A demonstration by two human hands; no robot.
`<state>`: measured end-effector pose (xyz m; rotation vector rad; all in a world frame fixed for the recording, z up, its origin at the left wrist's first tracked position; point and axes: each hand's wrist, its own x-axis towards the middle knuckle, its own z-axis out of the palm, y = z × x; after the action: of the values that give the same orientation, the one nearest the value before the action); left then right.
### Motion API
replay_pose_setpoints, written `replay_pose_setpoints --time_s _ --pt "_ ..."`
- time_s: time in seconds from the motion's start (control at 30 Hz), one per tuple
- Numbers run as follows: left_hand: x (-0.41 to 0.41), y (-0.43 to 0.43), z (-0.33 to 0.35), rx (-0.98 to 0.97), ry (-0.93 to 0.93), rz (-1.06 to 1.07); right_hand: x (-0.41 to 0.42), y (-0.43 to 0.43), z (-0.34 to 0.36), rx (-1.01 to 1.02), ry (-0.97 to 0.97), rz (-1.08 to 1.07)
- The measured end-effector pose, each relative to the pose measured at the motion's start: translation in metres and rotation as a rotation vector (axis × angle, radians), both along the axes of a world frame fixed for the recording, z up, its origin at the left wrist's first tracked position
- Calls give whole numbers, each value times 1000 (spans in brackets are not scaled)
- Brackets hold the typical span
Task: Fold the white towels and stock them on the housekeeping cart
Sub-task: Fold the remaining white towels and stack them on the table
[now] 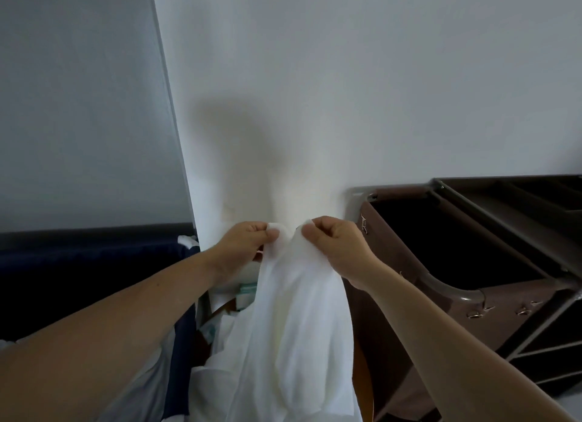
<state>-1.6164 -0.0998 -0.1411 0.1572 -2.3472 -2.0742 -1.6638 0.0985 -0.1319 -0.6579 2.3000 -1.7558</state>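
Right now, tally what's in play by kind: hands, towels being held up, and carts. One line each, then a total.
Hands: 2, the left hand and the right hand, each pinching the top edge
white towel held up: 1
housekeeping cart: 1
Total: 4

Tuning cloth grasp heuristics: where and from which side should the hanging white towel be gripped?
By its top edge, pinched from the near side, as the left hand and right hand do now. The white towel hangs limp below that edge, so its weight should pull the cloth straight for folding.
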Motion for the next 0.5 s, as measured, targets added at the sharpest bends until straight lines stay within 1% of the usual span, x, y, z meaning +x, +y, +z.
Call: replay_pose_setpoints --time_s 0.07,0.1,0.13,0.17,0.23,0.3,0.4,0.5 --pt "-3 -7 12 -53 3 -11 1 6 12 140 1 165" --pt "-4 -9 17 -62 9 -29 2 8 18 209 25 224" --pt "-3 -9 23 -56 21 -56 2 9 24 237 57 243" --pt "-2 -7 28 -46 36 -88 2 8 27 208 84 220" --pt "3 3 34 -29 73 -130 4 5 34 64 113 109" --pt "7 14 36 14 114 -121 4 2 36 -50 125 21" --pt "12 23 37 59 145 -95 7 2 37 -69 123 -31" --pt "17 28 35 65 145 -109 7 5 39 -58 149 -30"
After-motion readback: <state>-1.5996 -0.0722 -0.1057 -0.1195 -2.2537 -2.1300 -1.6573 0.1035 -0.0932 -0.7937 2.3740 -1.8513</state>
